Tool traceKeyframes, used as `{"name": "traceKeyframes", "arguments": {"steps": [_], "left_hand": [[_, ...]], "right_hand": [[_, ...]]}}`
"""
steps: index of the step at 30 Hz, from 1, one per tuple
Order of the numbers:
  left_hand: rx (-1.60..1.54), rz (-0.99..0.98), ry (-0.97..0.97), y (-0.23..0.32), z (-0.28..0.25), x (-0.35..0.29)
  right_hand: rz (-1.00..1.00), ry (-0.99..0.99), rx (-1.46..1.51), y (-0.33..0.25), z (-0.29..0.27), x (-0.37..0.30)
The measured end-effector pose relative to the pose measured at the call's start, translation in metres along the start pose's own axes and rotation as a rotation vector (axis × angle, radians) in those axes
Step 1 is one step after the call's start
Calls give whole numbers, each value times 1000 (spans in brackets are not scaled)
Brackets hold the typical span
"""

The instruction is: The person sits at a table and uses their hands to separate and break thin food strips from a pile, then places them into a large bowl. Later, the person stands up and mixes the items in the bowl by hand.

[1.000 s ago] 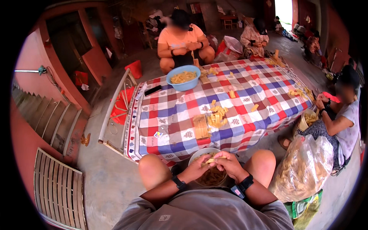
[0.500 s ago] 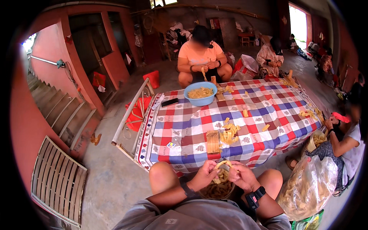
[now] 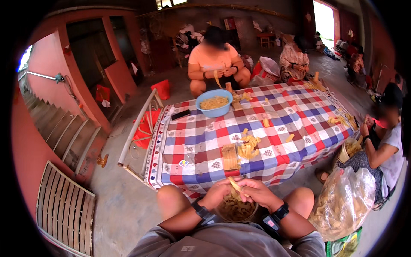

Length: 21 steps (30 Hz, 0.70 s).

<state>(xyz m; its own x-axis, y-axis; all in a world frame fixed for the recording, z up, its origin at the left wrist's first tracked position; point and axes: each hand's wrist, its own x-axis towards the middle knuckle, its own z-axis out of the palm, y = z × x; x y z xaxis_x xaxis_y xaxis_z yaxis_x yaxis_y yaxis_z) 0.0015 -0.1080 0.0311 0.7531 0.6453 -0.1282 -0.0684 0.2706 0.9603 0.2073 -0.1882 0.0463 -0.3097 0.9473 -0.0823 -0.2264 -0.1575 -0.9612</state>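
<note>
A pale yellow, flat strip (image 3: 234,185) is pinched between my two hands, bent and pointing up. My left hand (image 3: 215,194) closes on it from the left. From the right, my right hand (image 3: 259,193) grips it with the fingers curled; some fingertips are hidden. Just beneath, between my knees, stands a round container (image 3: 255,213) holding many yellowish-brown strips (image 3: 236,209). Ahead of my hands, on a checked tablecloth (image 3: 201,150), lie a flat tan bundle (image 3: 230,157) and a small heap of loose yellow pieces (image 3: 249,147).
A blue basin (image 3: 214,113) of strips stands near a person (image 3: 212,60) seated opposite. A phone (image 3: 180,115) and a small card (image 3: 183,163) lie on the cloth. At right are a filled plastic bag (image 3: 344,201) and another seated person (image 3: 387,147). A metal frame (image 3: 136,124) borders the table's left end.
My hands have come closer together and turned inward. The strip, arched between them before, is now bunched and upright. The whole view has shifted slightly.
</note>
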Motion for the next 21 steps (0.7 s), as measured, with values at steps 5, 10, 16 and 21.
{"name": "traceKeyframes", "arguments": {"steps": [5,10,16,21], "left_hand": [[-405,27,-54,2,2,-5],[-485,-92,15,15,4,-7],[-538,-79,29,-1,-15,-7],[-466,-20,7,7,-7,2]], "right_hand": [[-95,-38,-302,-12,6,12],[-63,-87,-387,8,-4,25],[-241,97,-313,46,-4,38],[-183,241,-452,46,-1,38]]}}
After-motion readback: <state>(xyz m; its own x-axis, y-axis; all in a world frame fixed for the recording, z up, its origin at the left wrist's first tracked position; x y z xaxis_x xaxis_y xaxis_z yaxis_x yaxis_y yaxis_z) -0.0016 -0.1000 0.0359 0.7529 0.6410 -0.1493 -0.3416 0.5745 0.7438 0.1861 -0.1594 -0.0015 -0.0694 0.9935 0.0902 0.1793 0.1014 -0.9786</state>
